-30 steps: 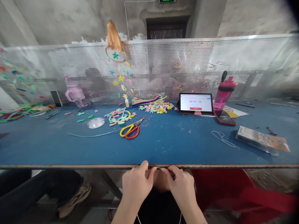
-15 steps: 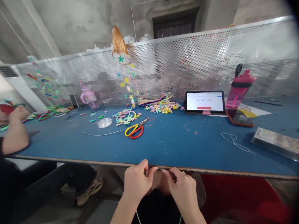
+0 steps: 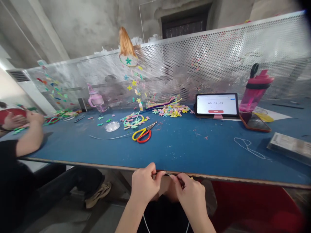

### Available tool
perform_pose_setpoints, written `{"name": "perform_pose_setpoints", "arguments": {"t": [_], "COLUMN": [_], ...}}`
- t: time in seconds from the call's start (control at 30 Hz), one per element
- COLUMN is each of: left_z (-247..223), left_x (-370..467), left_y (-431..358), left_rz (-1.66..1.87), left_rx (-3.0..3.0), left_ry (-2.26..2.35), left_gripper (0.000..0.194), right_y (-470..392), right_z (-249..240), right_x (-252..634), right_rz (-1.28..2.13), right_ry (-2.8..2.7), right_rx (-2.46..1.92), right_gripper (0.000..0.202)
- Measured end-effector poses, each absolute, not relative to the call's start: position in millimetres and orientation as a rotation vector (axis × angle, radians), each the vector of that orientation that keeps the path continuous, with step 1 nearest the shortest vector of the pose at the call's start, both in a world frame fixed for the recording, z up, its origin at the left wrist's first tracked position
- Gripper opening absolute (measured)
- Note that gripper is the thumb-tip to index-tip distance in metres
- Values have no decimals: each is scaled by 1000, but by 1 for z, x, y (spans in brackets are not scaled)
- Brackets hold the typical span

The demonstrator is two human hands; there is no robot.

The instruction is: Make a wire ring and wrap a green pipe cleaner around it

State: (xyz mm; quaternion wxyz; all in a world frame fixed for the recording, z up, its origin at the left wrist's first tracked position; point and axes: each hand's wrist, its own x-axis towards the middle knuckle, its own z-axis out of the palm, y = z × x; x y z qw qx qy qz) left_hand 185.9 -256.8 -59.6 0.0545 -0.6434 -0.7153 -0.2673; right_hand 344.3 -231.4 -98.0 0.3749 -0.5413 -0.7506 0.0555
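Observation:
Both hands meet at the table's front edge, fingertips nearly touching. My left hand [image 3: 145,183] is closed in a pinch on a thin wire [image 3: 167,174], and my right hand [image 3: 190,191] pinches the same wire just to the right. A pale strand [image 3: 145,223] hangs in a loop below my forearms; whether it joins the wire is hidden. Beyond the hands lie scissors [image 3: 143,134] with one yellow and one red handle, beside a long thin wire [image 3: 109,138]. A ring with pastel pieces [image 3: 133,120] and a clear round dish [image 3: 112,126] are behind them.
Colourful flower pieces [image 3: 173,111], a tablet showing a timer [image 3: 216,105], a phone [image 3: 254,121], a pink bottle [image 3: 255,92] and a clear-topped box [image 3: 290,146] stand or lie on the blue table [image 3: 184,152]. A white cord [image 3: 249,148] lies right. Another person's arm [image 3: 31,136] rests at left.
The view has shifted slightly, so the table things appear a little further right. The other person's hands at left show more fully. My hands keep their pinch on the wire.

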Motion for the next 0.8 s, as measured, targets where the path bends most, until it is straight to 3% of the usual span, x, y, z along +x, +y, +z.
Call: {"name": "perform_pose_setpoints", "arguments": {"t": [0.3, 0.5, 0.8], "left_z": [-36, -15, 19], "left_x": [176, 174, 167], "left_y": [-261, -257, -242], "left_rz": [-1051, -1353, -1309], "left_rx": [-2339, -2640, -2809], "left_ry": [-2125, -1815, -1538], "left_gripper": [25, 25, 30], "right_y": [-237, -229, -211], "right_z": [-83, -59, -7], "right_x": [350, 358, 364], "right_rz": [261, 46, -78], "right_ry": [-1946, -2007, -2156], "right_rx": [-1240, -1148, -1086], "right_gripper": [39, 41, 41]}}
